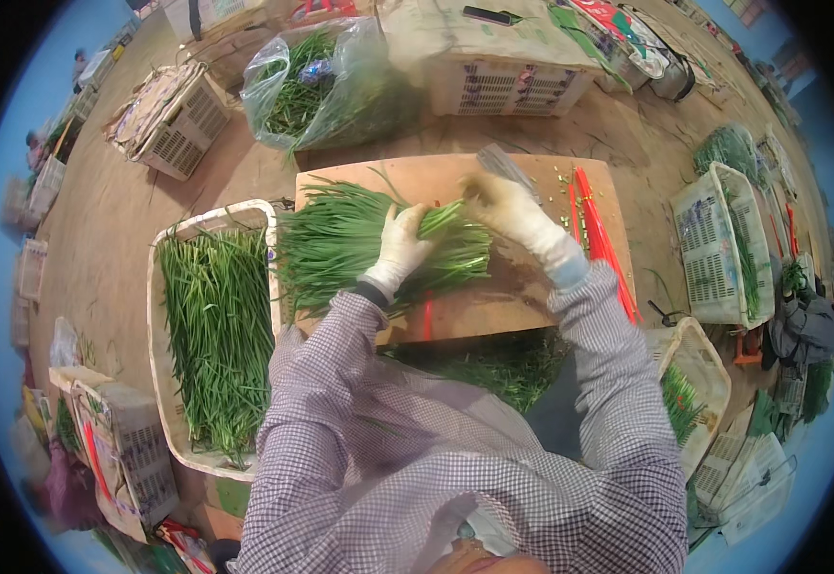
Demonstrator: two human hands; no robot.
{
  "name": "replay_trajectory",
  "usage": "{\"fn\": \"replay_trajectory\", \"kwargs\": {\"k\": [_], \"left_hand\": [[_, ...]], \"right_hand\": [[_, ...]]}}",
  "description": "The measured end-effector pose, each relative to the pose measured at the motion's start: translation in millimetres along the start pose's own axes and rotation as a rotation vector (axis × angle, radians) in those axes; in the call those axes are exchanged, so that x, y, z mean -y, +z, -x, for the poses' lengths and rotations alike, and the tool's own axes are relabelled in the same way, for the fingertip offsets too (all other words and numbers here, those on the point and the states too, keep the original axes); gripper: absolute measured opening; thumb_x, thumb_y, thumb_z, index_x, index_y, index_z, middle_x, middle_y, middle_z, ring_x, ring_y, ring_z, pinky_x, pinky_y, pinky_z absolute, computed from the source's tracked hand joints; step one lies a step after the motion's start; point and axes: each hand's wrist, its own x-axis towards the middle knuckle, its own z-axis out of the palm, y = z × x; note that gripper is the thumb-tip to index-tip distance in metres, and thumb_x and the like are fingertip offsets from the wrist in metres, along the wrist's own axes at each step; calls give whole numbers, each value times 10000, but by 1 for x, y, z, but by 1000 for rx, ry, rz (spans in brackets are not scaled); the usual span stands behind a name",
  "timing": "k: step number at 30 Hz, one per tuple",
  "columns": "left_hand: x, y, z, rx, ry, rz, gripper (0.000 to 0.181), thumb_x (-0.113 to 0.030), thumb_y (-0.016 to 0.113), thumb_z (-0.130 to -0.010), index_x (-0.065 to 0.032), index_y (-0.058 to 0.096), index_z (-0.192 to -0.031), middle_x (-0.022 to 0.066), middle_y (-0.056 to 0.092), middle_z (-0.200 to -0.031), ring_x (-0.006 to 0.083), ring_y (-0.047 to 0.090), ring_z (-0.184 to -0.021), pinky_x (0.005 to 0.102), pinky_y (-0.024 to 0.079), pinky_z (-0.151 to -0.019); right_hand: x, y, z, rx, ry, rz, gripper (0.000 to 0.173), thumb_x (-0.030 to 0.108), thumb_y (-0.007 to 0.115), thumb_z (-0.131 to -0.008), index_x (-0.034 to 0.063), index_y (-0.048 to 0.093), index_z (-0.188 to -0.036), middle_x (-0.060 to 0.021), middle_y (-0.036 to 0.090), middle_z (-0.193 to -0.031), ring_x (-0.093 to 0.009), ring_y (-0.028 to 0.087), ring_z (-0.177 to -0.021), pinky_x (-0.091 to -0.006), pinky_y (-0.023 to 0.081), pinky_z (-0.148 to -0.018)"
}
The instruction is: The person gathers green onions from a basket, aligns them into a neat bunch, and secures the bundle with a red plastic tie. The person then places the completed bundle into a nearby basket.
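Observation:
My left hand [402, 240], in a white glove, presses around a bunch of long green garlic chives [338, 237] on a wooden board [417, 168]. The leaves fan out to the left, and the pale stem ends point right. At those ends is my right hand [506, 208], also gloved and blurred; its grip is unclear. A flat grey metal blade [506, 168] shows just behind it, partly hidden. Red tie strips [598, 233] lie along the board's right side, beside small cut stem bits [559, 179]. Another red strip [428, 316] sticks out below the bunch.
Left of the board stands a white plastic crate [155, 359] full of chives. Beyond are an open clear plastic bag [359, 93] of greens and a covered crate [510, 90] bearing a phone [487, 15]. At right, more crates [711, 251] stand near another person [808, 323].

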Motion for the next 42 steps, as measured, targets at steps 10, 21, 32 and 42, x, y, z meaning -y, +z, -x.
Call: {"fn": "replay_trajectory", "kwargs": {"k": [10,21,32,42], "left_hand": [[-3,-8,0,-41,-47,70,388,-366,774,-895,-124,699,-1188,108,767,-1063,329,700,-1091,552,367,-1179],[-2,-4,-9,-24,10,-38,379,-310,848,-824,-103,717,-1114,148,738,-1008,358,703,-896,484,475,-1054],[13,3,-16,-195,-214,594,373,-134,830,-911,-34,698,-1245,73,767,-1068,123,695,-946,283,554,-860],[32,-297,11,-898,11,139,328,-189,777,-978,-9,707,-1244,81,749,-1062,131,666,-924,305,545,-834]], "right_hand": [[-47,59,29,-283,76,207,346,200,812,-825,48,745,-1129,-171,736,-1090,-360,679,-1078,-467,530,-967],[-66,84,35,-208,114,500,235,240,778,-820,105,744,-1009,-131,699,-1022,-360,657,-1007,-502,515,-871],[-17,122,25,-182,102,784,335,256,622,-956,77,669,-1236,-154,711,-1097,-316,657,-1102,-499,482,-1000],[-39,142,45,-281,61,702,437,310,635,-974,69,630,-1338,-156,697,-1051,-329,663,-1028,-497,484,-942]]}}
